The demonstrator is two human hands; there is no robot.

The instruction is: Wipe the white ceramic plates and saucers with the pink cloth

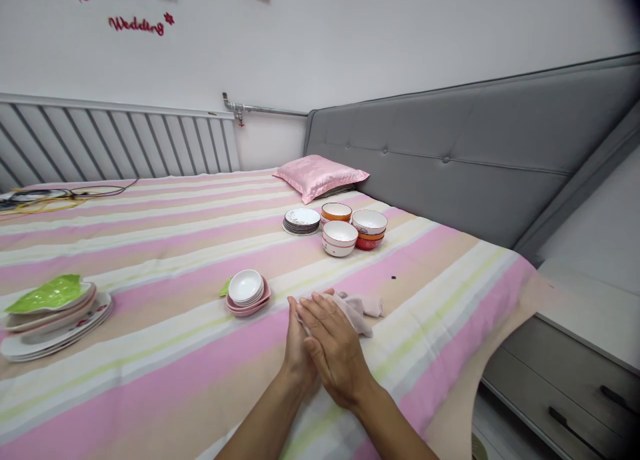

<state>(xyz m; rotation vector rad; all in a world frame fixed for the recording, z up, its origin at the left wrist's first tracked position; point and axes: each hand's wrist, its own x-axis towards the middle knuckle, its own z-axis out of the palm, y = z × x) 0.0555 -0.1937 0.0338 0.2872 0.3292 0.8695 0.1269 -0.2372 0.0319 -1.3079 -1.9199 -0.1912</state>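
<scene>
My left hand (pixel 299 347) and my right hand (pixel 334 347) are pressed together low in the middle of the view. The right hand's straight fingers lie across the left hand's fingertips. A pale pinkish-grey cloth (pixel 356 310) is bunched at my hands, with part of it gathered between them and the rest lying loose on the bed to the right. My palms and the inner part of the cloth are hidden. Just left of my hands, small white dishes (pixel 246 287) are stacked on pink heart-like dishes (pixel 256 307).
Several bowls (pixel 340 233) stand in stacks beyond my hands, beside stacked plates (pixel 302 219). Leaf-shaped and oval dishes (pixel 65 333) are piled at left. A pink pillow (pixel 320 175) rests near the grey headboard (pixel 450 140). Cables (pixel 60 195) lie far left; a drawer cabinet (pixel 565 387) stands right.
</scene>
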